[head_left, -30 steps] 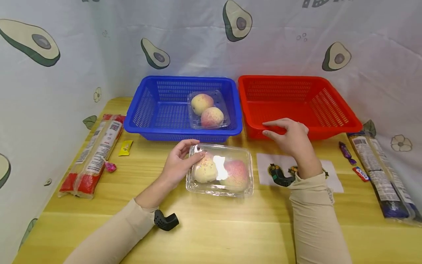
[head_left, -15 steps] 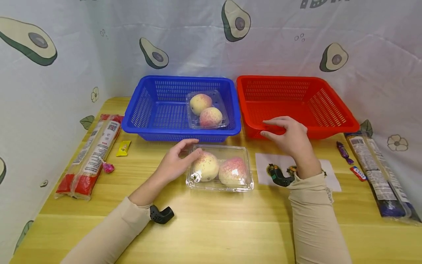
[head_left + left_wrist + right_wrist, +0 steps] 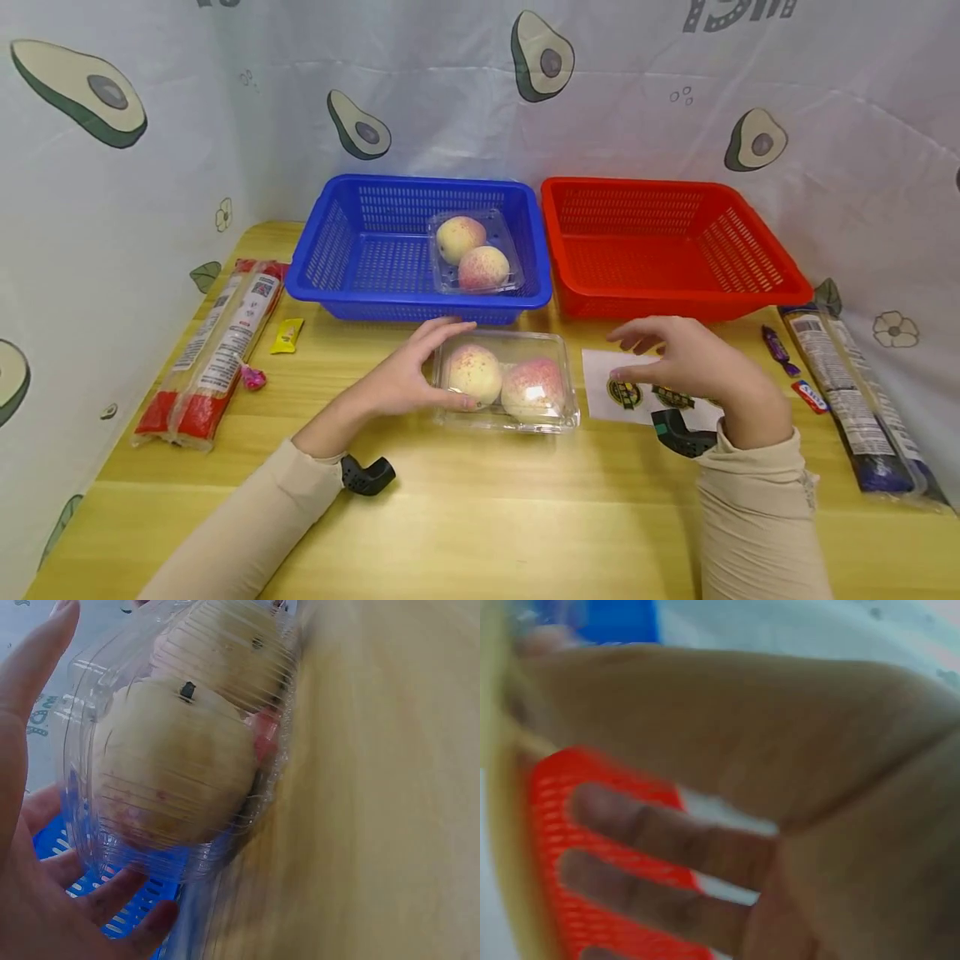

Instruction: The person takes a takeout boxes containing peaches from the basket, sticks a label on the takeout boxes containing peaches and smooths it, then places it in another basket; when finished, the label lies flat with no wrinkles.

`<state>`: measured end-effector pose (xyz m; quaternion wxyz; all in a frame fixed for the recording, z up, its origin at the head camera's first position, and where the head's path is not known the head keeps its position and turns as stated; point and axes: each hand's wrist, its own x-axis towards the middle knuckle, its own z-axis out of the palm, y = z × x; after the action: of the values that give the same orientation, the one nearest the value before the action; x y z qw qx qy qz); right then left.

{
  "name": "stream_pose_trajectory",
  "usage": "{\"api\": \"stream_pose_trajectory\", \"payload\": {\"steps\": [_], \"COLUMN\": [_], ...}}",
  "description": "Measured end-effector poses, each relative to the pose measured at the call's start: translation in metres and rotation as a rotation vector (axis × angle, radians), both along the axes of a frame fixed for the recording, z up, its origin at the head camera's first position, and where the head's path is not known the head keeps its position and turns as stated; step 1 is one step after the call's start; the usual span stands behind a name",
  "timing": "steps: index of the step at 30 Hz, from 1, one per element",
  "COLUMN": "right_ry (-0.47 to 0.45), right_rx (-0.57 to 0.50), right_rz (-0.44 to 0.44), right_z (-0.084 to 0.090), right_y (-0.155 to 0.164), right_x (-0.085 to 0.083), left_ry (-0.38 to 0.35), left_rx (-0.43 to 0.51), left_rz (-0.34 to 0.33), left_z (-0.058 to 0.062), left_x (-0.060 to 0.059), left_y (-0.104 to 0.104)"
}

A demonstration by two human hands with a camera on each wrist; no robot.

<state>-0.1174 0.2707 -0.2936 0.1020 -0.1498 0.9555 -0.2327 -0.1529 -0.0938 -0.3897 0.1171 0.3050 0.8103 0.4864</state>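
A clear plastic clamshell box [image 3: 506,421] with two peaches, one pale [image 3: 474,372] and one pink [image 3: 534,387], lies on the wooden table in front of the blue basket. My left hand [image 3: 408,371] is spread around its left end, thumb on the near side and fingers toward the far side. The left wrist view shows those fingers [image 3: 112,896] loosely extended beside the box wall. Over a white sheet with round black-and-yellow stickers [image 3: 624,393], my right hand [image 3: 686,358] hovers with relaxed fingers and holds nothing.
The blue basket [image 3: 418,297] contains another clear box of two peaches [image 3: 480,250]. Beside it stands a red basket [image 3: 682,302]. Long packets lie at left [image 3: 213,354] and right [image 3: 855,392], with small candies [image 3: 287,336] near them.
The box has settled flat onto the table. My left thumb has moved nearer to me, widening the hand around the box. My right hand has drawn back from the red basket's front.
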Motion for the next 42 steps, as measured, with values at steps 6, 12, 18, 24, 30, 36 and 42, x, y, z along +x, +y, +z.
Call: {"api": "stream_pose_trajectory", "payload": {"steps": [6,12,18,24,30,36,42], "right_ry": [-0.160,-0.250,-0.273,-0.287,-0.297,-0.239,-0.179], "right_rx": [0.014,-0.028,-0.022,-0.039,-0.039,-0.031,-0.010], "right_rz": [0.035,0.006,0.013,-0.010,-0.055,-0.028,0.008], "right_z": [-0.027,-0.040,-0.050,-0.055,-0.056,-0.056,-0.058], "right_y": [0.014,0.023,0.028,0.029,0.029,0.030,0.032], "right_x": [-0.009,-0.014,-0.020,-0.023,-0.025,-0.026,-0.025], "left_ry": [-0.012,-0.023,-0.005,-0.001,-0.014,-0.009,-0.010], "left_rx": [0.000,0.016,0.025,0.029,0.054,0.056,0.057], "left_rz": [-0.070,-0.070,-0.074,-0.082,-0.083,-0.076,-0.082], "left_z": [-0.007,-0.012,-0.008,-0.006,-0.006,-0.005,-0.005], "left_x": [0.001,0.003,0.002,0.001,0.002,0.002,0.003], "left_y": [0.001,0.000,0.000,0.000,-0.001,0.000,0.001]}}
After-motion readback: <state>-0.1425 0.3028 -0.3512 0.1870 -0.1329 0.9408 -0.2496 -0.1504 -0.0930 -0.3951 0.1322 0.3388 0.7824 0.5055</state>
